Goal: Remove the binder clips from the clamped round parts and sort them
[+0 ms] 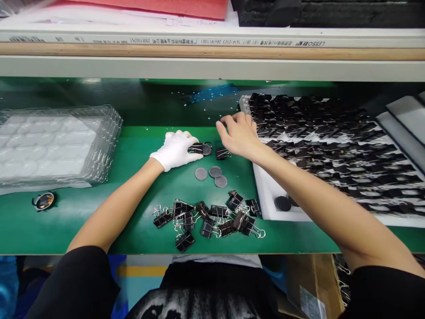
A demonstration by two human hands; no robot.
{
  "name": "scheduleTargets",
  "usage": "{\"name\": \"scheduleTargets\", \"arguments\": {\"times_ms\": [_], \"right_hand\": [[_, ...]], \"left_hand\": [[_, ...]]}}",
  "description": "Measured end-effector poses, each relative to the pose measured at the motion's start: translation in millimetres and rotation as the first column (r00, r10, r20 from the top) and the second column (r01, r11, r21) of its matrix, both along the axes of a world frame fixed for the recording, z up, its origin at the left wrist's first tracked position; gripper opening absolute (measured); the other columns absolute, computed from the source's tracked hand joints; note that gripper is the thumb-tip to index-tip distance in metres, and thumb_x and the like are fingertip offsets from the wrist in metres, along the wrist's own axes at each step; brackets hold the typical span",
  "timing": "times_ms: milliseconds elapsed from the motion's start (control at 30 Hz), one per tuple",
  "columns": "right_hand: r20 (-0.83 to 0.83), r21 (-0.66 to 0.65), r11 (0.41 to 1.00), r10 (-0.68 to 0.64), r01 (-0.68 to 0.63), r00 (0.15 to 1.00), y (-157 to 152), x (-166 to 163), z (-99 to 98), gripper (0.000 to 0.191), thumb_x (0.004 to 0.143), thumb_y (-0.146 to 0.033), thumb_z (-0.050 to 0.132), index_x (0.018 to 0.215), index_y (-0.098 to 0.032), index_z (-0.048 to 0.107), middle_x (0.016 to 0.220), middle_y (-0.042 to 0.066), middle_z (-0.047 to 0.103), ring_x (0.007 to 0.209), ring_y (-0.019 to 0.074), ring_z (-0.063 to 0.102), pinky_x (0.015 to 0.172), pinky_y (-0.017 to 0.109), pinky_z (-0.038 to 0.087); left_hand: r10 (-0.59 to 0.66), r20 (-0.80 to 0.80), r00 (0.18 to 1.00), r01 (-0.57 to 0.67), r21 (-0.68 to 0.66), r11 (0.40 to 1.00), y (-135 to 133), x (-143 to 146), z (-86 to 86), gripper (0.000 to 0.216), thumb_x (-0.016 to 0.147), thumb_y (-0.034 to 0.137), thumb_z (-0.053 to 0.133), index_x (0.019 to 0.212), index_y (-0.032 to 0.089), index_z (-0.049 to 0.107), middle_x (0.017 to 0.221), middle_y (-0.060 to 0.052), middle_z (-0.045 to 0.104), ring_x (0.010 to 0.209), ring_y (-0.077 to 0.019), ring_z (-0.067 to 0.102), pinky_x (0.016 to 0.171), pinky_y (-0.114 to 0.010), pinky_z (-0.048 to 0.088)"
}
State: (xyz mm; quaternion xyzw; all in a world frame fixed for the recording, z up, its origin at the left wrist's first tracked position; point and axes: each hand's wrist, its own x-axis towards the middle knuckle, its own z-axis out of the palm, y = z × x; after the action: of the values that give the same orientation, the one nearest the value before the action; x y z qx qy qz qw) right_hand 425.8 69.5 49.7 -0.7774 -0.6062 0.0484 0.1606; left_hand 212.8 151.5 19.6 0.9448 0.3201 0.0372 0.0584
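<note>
My left hand (175, 149), in a white glove, is closed round a black binder clip clamped on a round grey disc (201, 149) on the green table. My bare right hand (237, 132) reaches to the left edge of the white tray (265, 195), fingers curled down; what they hold, if anything, is hidden. A loose black binder clip (222, 153) lies just under that hand. Three grey discs (211, 176) lie on the mat in front of both hands. A pile of several black binder clips (209, 217) lies near the table's front edge.
The white tray on the right holds rows of many clipped parts (332, 133) and a dark disc (282, 203). A stack of clear plastic blister trays (56, 146) sits at the left. A small round metal part (44, 200) lies at the front left. A shelf (212, 66) overhangs the back.
</note>
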Motion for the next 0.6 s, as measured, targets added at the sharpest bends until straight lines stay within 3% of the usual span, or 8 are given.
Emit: {"name": "scheduleTargets", "arguments": {"times_ms": [100, 267, 400, 600], "right_hand": [[-0.068, 0.101, 0.993, -0.053, 0.06, 0.996, 17.9, -14.6, -18.0, 0.071, 0.108, -0.064, 0.012, 0.147, -0.023, 0.055, 0.154, 0.021, 0.049, 0.149, 0.0412, 0.039, 0.119, 0.071, 0.027], [-0.131, 0.004, 0.992, -0.124, 0.126, 0.984, 34.2, -18.7, -41.9, 0.073, 0.107, -0.065, 0.01, 0.162, -0.027, 0.038, 0.172, 0.017, 0.029, 0.163, 0.0371, 0.016, 0.124, 0.074, 0.017], [-0.216, 0.014, 0.976, -0.208, 0.216, 0.954, 32.1, -7.8, -51.4, 0.07, 0.107, -0.06, 0.007, 0.162, -0.027, 0.036, 0.17, 0.017, 0.031, 0.163, 0.0334, 0.018, 0.125, 0.072, 0.018], [-0.198, 0.136, 0.959, -0.218, 0.247, 0.956, 27.8, 0.9, -63.9, 0.065, 0.109, -0.055, 0.003, 0.153, -0.03, 0.043, 0.159, 0.015, 0.042, 0.159, 0.0295, 0.027, 0.127, 0.067, 0.019]], "left_hand": [[-0.029, 0.062, 0.998, 0.03, -0.008, 1.0, -2.7, -0.4, -4.5, 0.048, 0.094, 0.062, 0.061, 0.125, 0.029, 0.074, 0.123, -0.01, 0.072, 0.113, -0.033, 0.059, 0.097, -0.047, 0.037], [-0.043, 0.084, 0.995, 0.045, -0.019, 0.999, -2.0, -0.8, -9.3, 0.047, 0.094, 0.062, 0.062, 0.123, 0.028, 0.076, 0.121, -0.009, 0.073, 0.113, -0.0321, 0.059, 0.097, -0.047, 0.037], [-0.065, 0.089, 0.994, 0.068, -0.037, 0.997, -2.5, -0.6, -9.2, 0.048, 0.094, 0.062, 0.062, 0.124, 0.027, 0.076, 0.121, -0.009, 0.073, 0.114, -0.0316, 0.059, 0.1, -0.048, 0.036], [-0.067, 0.099, 0.993, 0.072, -0.048, 0.996, -9.3, 7.3, -10.6, 0.047, 0.093, 0.061, 0.063, 0.122, 0.028, 0.077, 0.117, -0.01, 0.074, 0.113, -0.033, 0.06, 0.1, -0.05, 0.034]]}}
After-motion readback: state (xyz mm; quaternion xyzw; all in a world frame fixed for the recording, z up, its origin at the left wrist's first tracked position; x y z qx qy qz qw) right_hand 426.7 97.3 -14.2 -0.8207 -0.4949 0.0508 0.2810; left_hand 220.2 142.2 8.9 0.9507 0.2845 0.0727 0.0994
